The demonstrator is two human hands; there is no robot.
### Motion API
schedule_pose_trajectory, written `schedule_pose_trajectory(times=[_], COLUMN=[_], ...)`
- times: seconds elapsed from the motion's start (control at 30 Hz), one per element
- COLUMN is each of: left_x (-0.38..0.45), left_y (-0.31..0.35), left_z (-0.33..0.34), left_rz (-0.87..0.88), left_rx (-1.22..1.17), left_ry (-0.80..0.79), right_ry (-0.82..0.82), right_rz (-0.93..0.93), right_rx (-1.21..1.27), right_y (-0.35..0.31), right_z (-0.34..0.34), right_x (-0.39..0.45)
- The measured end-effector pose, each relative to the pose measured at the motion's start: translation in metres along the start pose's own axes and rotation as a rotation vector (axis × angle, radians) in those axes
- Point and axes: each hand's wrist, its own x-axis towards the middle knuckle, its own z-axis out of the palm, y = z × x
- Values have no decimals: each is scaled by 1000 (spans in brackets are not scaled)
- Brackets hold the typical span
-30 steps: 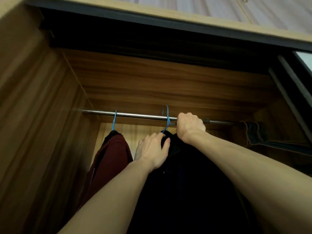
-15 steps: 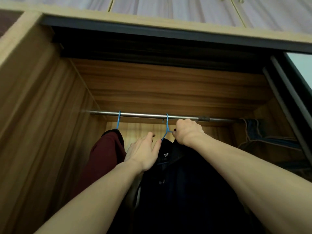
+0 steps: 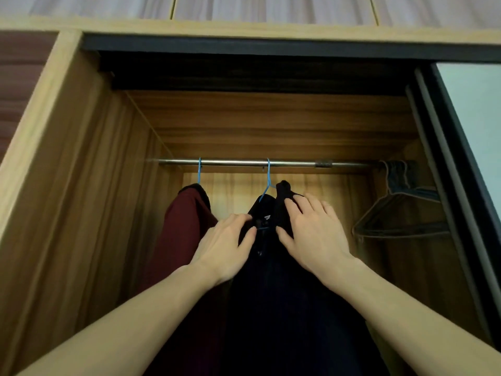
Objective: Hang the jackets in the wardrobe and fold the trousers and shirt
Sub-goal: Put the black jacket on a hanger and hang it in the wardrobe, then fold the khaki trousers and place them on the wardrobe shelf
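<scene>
black jacket (image 3: 284, 294) mid-rail (image 3: 238, 162), red jacket (image 3: 184, 226) just left, spare hangers (image 3: 401, 210) at right end; left hand (image 3: 225, 248) and right hand (image 3: 311, 234) both pinching its collar.

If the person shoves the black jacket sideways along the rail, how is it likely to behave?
The black jacket probably slides easily: its thin blue hanger hooks over a smooth metal rail. The cloth looks floppy, bunched at the collar where the left hand and right hand touch it, so it would likely sway. It may brush the maroon jacket beside it.
</scene>
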Motion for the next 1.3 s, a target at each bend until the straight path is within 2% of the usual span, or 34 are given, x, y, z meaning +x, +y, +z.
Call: schedule_pose_trajectory(times=[0.13, 0.27, 0.43, 0.63, 0.77, 0.93, 1.17, 1.3], left_x=[-47, -99, -181, -285, -344, -403, -453, -470], left_y=[-1, 2, 1, 6, 21, 39, 84, 124], left_z=[-1, 1, 6, 15, 16, 27, 39, 43], left_rz=[124, 184, 234, 321, 330, 394, 374, 351], left_rx=[182, 117, 93, -115, -248, -396, -577, -713], left_ry=[9, 55, 21, 29, -48, -123, -231, -280], right_ry=[25, 50, 23, -53, -213, -286, -403, -376], right_rz=[18, 43, 118, 214, 257, 321, 531, 723], right_rx=[43, 42, -1, -73, -157, -233, -328, -378], right_y=[-4, -10, -31, -72, -94, -113, -107, -110], right_z=[-6, -22, -45, -65, -87, -122, -187, -222], right_x=[-65, -127, -194, -300, -377, -450, -515, -549])
